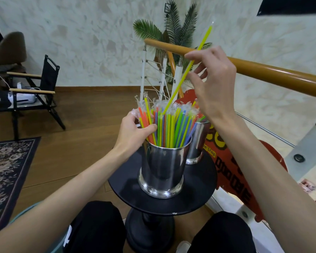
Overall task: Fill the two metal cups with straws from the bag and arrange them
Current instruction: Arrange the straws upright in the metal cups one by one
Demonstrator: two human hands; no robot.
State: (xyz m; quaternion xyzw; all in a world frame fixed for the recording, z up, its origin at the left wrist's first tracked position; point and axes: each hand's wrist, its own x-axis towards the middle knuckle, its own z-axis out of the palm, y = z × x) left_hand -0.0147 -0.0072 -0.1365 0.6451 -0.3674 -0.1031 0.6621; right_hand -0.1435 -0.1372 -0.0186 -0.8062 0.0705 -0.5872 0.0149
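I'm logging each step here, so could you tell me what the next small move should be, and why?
Probably lower the yellow-green straw into the near metal cup. The right hand pinches it, tilted, with its lower end already among the packed straws, while the left hand holds those by the rim.

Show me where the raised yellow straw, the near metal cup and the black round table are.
raised yellow straw (181, 81): head view, middle of its shaft.
near metal cup (161, 167): head view, front wall.
black round table (199, 194): head view, bare top.
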